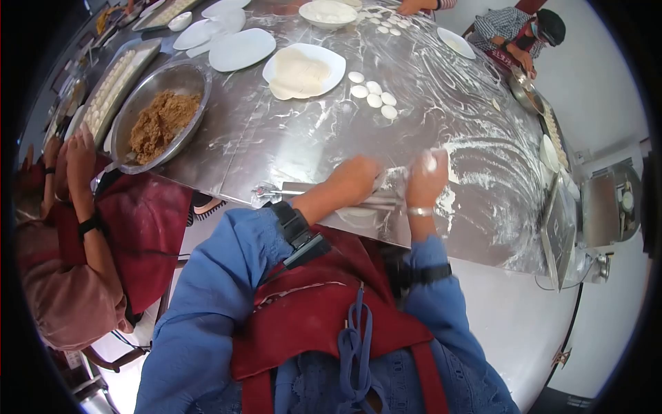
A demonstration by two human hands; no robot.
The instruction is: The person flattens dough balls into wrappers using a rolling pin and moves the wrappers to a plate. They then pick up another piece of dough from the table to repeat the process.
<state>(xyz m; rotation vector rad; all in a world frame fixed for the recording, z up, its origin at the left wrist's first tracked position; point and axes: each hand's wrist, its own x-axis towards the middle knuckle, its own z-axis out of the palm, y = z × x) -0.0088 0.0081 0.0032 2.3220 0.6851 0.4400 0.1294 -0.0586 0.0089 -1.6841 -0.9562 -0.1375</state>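
My left hand [355, 181] is closed low over the floured metal table near its front edge. Its fingertips are hidden, so what it grips cannot be made out. Beside it my right hand [427, 181] is closed, with a small white dough piece [431, 163] showing at its fingers. Under and between the hands lie pale, rod-like shapes [379, 201], perhaps a rolling pin, partly covered. Left of my left wrist is a flat metal piece [295, 187] at the edge. Ahead lie several round white dough discs [374, 101].
A steel bowl of brown filling [165, 127] stands at the left, with a tray of dumplings [114, 86] behind it. A white plate with flat dough sheets [300, 72] sits ahead. Co-workers' hands [79, 159] are at the left; another person [517, 38] is at the far right.
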